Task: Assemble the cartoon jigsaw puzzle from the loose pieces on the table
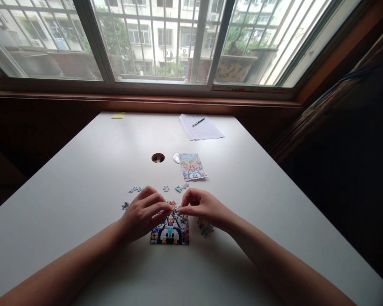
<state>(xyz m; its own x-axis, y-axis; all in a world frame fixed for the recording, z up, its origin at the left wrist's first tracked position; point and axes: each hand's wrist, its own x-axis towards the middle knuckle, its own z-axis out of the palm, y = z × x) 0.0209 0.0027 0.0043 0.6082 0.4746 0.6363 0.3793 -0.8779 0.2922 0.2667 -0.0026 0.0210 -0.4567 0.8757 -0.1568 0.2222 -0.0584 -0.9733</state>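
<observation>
A partly assembled jigsaw puzzle [170,233] lies flat before me, showing a blue cartoon dog's face at its lower part. Over its upper edge, my left hand [148,209] and my right hand [206,207] meet almost fingertip to fingertip. Both are closed in a pinch at a small jigsaw piece [175,210], mostly covered by the fingers. Loose jigsaw pieces lie around: several at the left [135,189], a dark cluster [125,206] by my left wrist, some beyond the hands [178,188], and a group [205,228] under my right wrist.
Beyond the hands lies a picture card [193,166], overlapping a round silvery disc [176,158]. Left of it is a round hole [158,158] in the white table [83,187]. A paper sheet [201,129] with a pen [198,122] and a yellow strip [118,115] lie near the window.
</observation>
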